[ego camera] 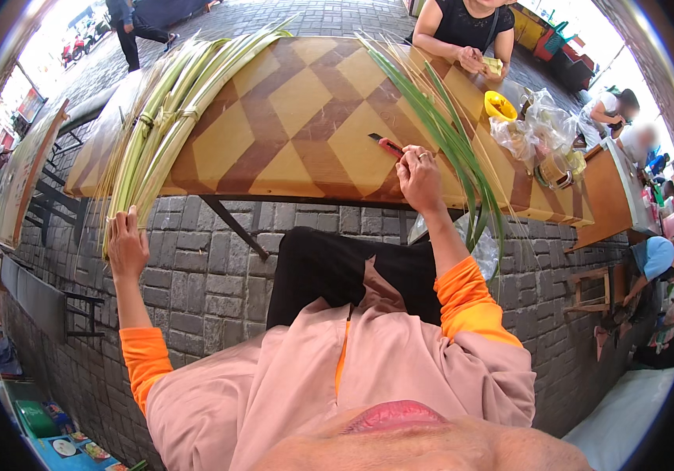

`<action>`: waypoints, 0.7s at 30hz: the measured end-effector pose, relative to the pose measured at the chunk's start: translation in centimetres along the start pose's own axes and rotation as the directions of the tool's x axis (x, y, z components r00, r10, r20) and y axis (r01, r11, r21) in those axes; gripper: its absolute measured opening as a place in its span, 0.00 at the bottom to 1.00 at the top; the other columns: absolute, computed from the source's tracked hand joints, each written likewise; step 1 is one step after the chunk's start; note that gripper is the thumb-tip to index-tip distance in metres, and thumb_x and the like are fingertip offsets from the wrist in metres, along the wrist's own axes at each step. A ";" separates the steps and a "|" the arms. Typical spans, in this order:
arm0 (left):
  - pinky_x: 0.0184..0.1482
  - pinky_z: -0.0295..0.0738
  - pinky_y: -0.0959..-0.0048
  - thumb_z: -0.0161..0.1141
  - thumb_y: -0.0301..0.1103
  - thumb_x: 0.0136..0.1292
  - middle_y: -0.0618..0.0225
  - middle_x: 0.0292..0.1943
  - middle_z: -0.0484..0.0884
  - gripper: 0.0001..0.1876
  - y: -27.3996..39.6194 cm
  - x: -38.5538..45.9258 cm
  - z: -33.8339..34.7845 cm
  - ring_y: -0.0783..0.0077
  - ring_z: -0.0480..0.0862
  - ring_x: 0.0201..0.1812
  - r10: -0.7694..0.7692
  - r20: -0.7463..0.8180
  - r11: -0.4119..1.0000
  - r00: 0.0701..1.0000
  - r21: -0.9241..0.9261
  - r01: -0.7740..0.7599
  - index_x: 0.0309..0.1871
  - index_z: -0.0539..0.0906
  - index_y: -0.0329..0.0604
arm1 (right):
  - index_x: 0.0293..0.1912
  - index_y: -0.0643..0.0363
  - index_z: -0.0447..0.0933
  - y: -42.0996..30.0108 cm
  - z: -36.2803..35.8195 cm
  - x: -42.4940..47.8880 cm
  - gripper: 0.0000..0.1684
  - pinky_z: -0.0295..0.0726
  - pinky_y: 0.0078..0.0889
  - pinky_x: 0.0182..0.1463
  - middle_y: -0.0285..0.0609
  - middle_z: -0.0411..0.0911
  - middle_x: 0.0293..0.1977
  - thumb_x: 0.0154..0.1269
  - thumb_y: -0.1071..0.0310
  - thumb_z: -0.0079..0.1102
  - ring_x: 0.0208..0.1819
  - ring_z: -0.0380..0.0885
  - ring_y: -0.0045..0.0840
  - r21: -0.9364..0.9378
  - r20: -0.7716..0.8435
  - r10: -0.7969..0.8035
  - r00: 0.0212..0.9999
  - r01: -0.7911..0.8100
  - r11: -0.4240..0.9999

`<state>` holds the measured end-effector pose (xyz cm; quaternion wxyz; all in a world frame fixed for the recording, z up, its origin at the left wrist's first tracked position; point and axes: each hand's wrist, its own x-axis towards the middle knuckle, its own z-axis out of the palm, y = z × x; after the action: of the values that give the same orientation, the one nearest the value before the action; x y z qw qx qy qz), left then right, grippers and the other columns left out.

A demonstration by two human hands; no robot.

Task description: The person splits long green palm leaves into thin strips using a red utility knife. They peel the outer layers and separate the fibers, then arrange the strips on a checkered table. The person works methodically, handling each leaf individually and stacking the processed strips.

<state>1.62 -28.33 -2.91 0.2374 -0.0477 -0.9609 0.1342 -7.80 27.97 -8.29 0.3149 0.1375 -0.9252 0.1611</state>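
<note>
Long pale-green palm leaves (163,123), tied into bundles, lie across the left part of a diamond-patterned wooden table (296,106). Their near ends hang over the table's front edge, where my left hand (128,244) grips them. A red utility knife (393,147) is in my right hand (419,182), low over the table or resting on it; its dark tip points left, away from my fingers. Just right of that hand, loose dark-green leaf strips (443,123) and thin tan ribs run from the far edge down past the front edge.
At the far right, a yellow bowl (498,107), clear plastic bags (540,126) and a clear container (554,169) stand on the table. A person (469,26) across it holds something yellowish. A black bench (36,297) is at left, a wooden stool (589,288) at right, on paving.
</note>
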 end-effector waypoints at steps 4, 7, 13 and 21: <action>0.56 0.65 0.59 0.61 0.27 0.55 0.63 0.41 0.68 0.27 0.5 -1.2 -3.0 0.60 0.70 0.49 0.132 -0.014 0.991 0.991 0.037 -0.131 0.60 0.68 0.47 | 0.35 0.59 0.72 -0.5 -0.2 -0.1 0.08 0.72 0.42 0.53 0.45 0.74 0.44 0.57 0.68 0.60 0.48 0.73 0.41 0.016 0.005 0.007 1.000 -0.007 1.000; 0.54 0.64 0.63 0.61 0.27 0.56 0.65 0.39 0.67 0.25 -1.6 -1.7 0.4 0.63 0.70 0.42 0.159 -0.119 0.982 0.980 0.121 -0.145 0.58 0.70 0.48 | 0.34 0.59 0.72 -0.5 -0.2 0.0 0.07 0.72 0.43 0.53 0.44 0.74 0.44 0.57 0.69 0.60 0.48 0.73 0.40 0.025 0.003 -0.008 1.000 0.008 1.000; 0.55 0.64 0.63 0.58 0.31 0.62 0.65 0.41 0.69 0.20 -1.1 -1.8 1.3 0.63 0.75 0.43 -0.103 -0.057 0.985 0.993 0.131 0.109 0.58 0.71 0.46 | 0.34 0.59 0.72 -0.9 -0.5 0.1 0.07 0.72 0.42 0.53 0.44 0.74 0.43 0.57 0.69 0.59 0.48 0.73 0.40 0.011 0.003 0.003 1.000 -0.003 1.000; 0.66 0.59 0.58 0.58 0.33 0.63 0.60 0.55 0.72 0.26 4.0 3.0 -2.6 0.60 0.74 0.58 -0.317 0.262 0.916 0.911 0.335 0.223 0.64 0.66 0.43 | 0.36 0.60 0.72 -0.8 -0.6 0.0 0.08 0.73 0.41 0.52 0.44 0.74 0.42 0.58 0.68 0.59 0.47 0.73 0.40 -0.024 -0.008 -0.008 1.000 0.008 1.000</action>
<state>0.31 -23.39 -0.55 0.1040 0.1451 -0.9520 0.2486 -7.18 27.52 -7.68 0.3211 0.1368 -0.9251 0.1493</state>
